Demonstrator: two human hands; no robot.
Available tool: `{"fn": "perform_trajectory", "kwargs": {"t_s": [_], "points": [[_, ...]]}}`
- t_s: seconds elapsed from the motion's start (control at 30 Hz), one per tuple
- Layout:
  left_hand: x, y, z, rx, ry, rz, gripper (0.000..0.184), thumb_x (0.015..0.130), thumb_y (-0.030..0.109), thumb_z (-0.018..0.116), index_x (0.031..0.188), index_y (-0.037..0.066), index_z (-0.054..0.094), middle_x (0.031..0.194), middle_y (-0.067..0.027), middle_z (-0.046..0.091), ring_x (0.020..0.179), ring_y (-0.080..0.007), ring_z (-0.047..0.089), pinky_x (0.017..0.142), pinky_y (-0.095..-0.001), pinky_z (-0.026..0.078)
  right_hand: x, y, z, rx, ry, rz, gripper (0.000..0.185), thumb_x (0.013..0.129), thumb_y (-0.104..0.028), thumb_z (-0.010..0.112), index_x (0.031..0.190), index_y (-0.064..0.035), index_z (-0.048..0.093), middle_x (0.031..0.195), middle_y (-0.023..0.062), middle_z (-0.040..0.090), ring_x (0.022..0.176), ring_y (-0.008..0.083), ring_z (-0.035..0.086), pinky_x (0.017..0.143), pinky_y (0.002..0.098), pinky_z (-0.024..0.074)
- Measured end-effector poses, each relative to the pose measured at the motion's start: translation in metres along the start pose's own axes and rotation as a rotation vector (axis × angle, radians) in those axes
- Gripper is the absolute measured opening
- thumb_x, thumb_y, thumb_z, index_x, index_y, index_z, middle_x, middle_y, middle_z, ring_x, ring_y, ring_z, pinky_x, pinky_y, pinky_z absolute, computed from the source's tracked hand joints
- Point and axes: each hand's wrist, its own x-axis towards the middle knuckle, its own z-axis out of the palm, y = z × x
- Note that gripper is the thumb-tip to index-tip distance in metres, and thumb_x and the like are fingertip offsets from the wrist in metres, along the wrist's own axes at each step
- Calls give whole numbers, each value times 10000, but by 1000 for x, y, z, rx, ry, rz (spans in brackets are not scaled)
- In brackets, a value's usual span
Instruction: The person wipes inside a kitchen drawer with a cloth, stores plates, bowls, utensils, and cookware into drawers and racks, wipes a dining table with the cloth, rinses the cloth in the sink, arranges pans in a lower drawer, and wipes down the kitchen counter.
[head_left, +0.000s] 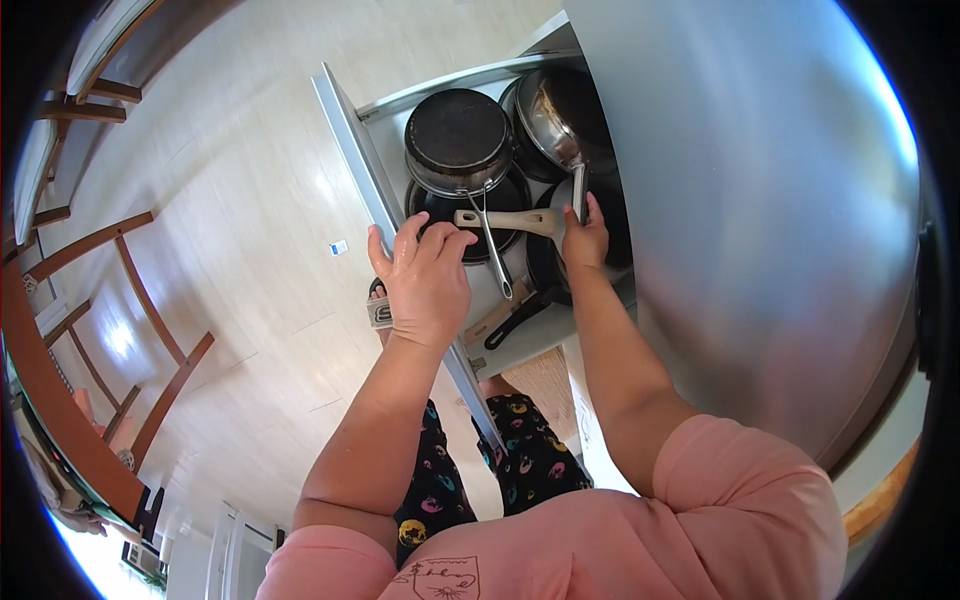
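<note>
An open drawer [385, 110] holds several pans. My right hand [585, 237] is closed round the metal handle of a shiny pan [547, 118] at the drawer's back right. My left hand [430, 277] hovers over the drawer's front edge, fingers spread and holding nothing. Near its fingertips lies a beige pan handle [510, 222], crossed by the metal handle of an upside-down dark-bottomed pot [460, 130]. That pot rests on a black pan [515, 195]. A black handle [517, 320] lies nearer to me in the drawer.
A large silvery appliance surface [750, 220] borders the drawer on the right. Wooden chairs [150, 300] and a table edge [60, 400] stand at the left. A small white-and-blue item [339, 248] lies on the floor. My sandalled foot [380, 308] is beside the drawer front.
</note>
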Motion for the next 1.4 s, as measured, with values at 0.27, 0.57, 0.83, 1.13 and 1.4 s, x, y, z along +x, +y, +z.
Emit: {"fn": "perform_trajectory", "kwargs": {"t_s": [0.27, 0.57, 0.83, 1.13, 1.4], "points": [[0, 0, -4, -72, 27, 13, 332, 739, -24, 614, 935, 232, 692, 1013, 64, 615, 1207, -236, 478, 1110, -579, 161, -10, -2, 23, -160, -40, 24, 621, 879, -249, 671, 1407, -99, 380, 1331, 211, 542, 1201, 368, 549, 997, 415, 429], [-2, 0, -3, -83, 50, 8, 341, 726, -42, 608, 915, 228, 696, 1009, 60, 618, 1195, -234, 496, 1110, -574, 163, -9, -25, 16, -320, -269, 198, 709, 851, -127, 636, 1438, -112, 238, 1279, 279, 552, 1152, 407, 575, 959, 438, 458], [-3, -3, -3, -90, 52, 8, 329, 725, -26, 621, 928, 226, 683, 1009, 60, 613, 1191, -233, 494, 1112, -573, 162, 24, 34, 11, -40, -116, 312, 300, 763, -142, 578, 1043, -39, 551, 881, 131, 608, 792, 289, 606, 727, 411, 488], [-6, -6, 1, -119, 101, 14, 317, 731, -21, 623, 923, 226, 676, 1003, 70, 609, 1185, -225, 493, 1128, -563, 152, -5, -6, -17, 438, -126, 571, 147, 765, -124, 596, 833, -173, 475, 583, -14, 392, 413, 107, 335, 374, 275, 238], [-7, -6, 2, -129, 122, 8, 304, 727, -7, 635, 912, 232, 670, 998, 77, 610, 1184, -211, 496, 1138, -551, 147, -14, 1, -30, 520, -127, 568, 196, 759, -108, 619, 881, -176, 480, 596, -31, 412, 427, 97, 366, 367, 256, 259]]}}
